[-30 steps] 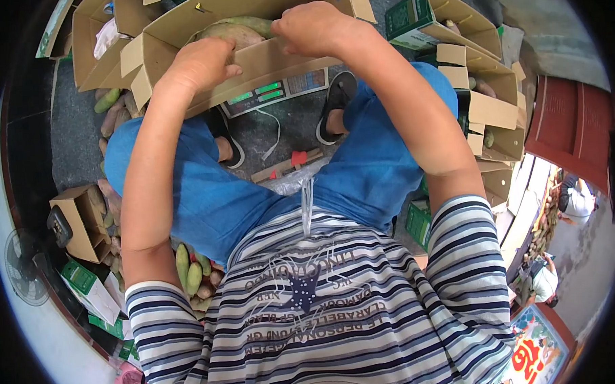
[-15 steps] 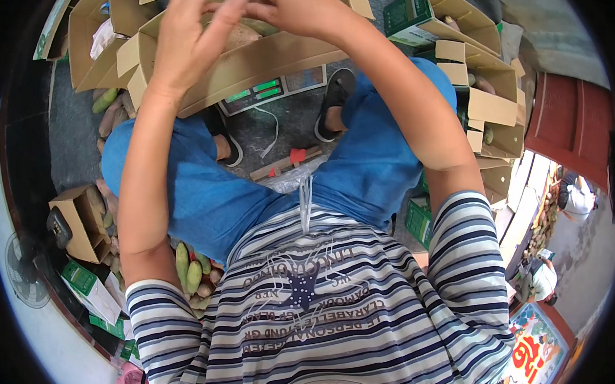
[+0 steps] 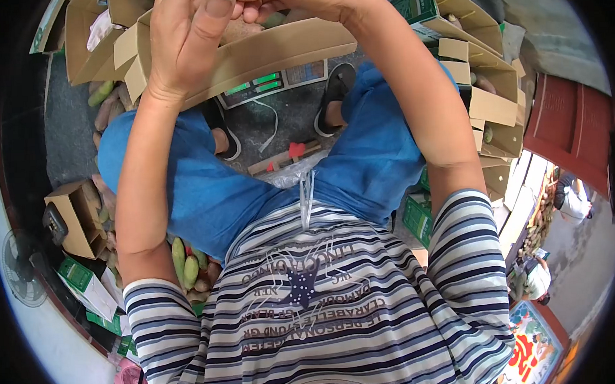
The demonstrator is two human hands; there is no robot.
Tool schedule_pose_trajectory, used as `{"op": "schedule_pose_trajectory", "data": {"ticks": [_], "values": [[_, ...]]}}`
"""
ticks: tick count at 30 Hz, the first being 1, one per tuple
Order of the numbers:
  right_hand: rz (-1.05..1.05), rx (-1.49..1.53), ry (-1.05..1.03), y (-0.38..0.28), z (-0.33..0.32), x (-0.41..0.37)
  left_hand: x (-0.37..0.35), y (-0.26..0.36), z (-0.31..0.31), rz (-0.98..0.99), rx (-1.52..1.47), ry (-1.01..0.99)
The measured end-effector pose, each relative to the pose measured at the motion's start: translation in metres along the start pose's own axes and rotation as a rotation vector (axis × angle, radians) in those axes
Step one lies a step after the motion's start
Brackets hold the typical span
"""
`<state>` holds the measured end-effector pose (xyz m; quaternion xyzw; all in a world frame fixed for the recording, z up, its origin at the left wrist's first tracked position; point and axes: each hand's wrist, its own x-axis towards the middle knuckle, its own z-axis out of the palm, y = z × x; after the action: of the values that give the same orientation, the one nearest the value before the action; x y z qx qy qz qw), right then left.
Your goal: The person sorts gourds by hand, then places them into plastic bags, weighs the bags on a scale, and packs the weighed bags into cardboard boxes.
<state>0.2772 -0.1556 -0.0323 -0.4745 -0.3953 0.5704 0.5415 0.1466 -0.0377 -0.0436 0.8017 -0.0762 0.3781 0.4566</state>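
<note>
Meeting above the cardboard box, both hands are raised clear of its near wall. The left hand is loosely spread, fingers released, thumb pointing up toward the right hand. The right hand's fingers are curled; whether they pinch anything I cannot tell, since the frame edge cuts them off. The box rests on a scale with green digits, on the floor between the person's feet. Green and brown produce lies piled beside the left thigh.
</note>
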Motion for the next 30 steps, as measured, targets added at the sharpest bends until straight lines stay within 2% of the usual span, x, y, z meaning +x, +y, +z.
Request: {"op": "schedule_pose_trajectory", "data": {"ticks": [3,7,12,15,20,23,24,26,30], "values": [[0.03,-0.018,0.042,0.003,0.002,0.001,-0.002,0.008,-0.005,0.007,0.14,-0.087],[0.019,-0.002,0.062,0.017,0.002,0.009,0.004,0.023,-0.01,0.162,0.352,-0.212],[0.015,0.058,0.165,0.03,0.006,0.016,0.002,0.012,-0.009,0.216,0.374,-0.231],[0.013,0.078,0.156,0.026,0.003,0.014,0.003,0.008,-0.008,0.238,0.352,-0.199],[0.005,0.336,0.07,0.014,0.006,0.005,0.003,0.033,0.006,-0.114,0.006,0.019],[0.028,0.366,0.072,0.009,0.01,0.002,-0.002,0.009,0.005,0.003,0.047,0.023],[0.024,0.36,0.07,0.016,0.006,0.006,-0.001,0.004,-0.001,0.095,0.109,-0.032],[0.021,0.335,0.094,0.032,0.001,0.013,-0.002,0.001,-0.006,0.155,0.184,-0.109],[0.062,0.307,0.246,0.045,0.009,0.018,-0.002,0.008,-0.009,0.162,0.278,-0.232]]}}
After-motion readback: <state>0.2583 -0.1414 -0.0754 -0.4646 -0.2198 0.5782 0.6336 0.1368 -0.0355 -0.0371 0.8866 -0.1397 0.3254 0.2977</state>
